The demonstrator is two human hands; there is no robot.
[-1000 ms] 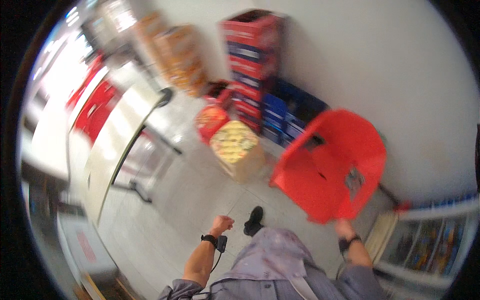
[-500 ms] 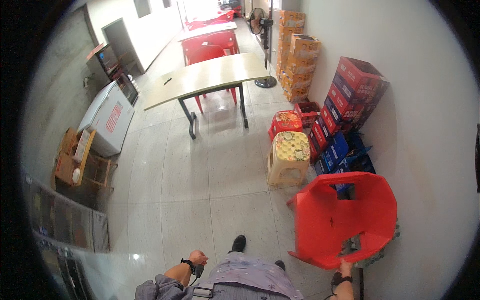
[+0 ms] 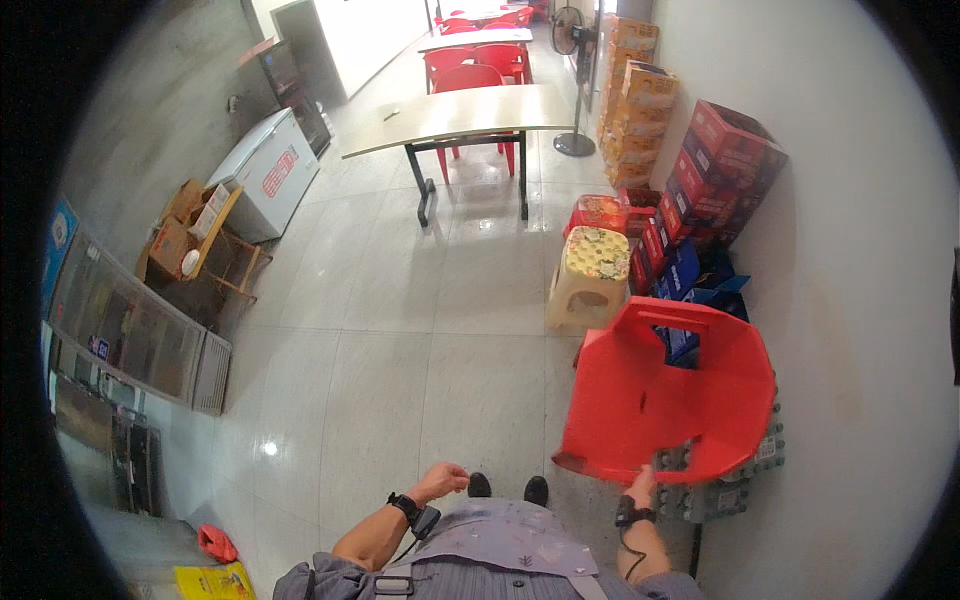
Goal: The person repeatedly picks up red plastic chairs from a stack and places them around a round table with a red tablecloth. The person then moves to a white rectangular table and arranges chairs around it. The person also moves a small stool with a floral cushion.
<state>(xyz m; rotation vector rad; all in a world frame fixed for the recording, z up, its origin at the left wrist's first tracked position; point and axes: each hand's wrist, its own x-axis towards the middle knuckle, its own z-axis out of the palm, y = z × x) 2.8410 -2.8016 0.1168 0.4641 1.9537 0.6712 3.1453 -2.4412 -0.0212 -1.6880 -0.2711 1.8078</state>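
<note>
Red plastic chair (image 3: 668,395) hung tilted beside the wall, right hand (image 3: 641,487) clamped on its lower rim. Left hand (image 3: 441,480) loosely curled, empty. Likely light, stiff; rim grip looked adequate.

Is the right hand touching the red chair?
Touching. The head view shows the right hand gripping the lower edge of the red chair, fingers on the rim.
</note>
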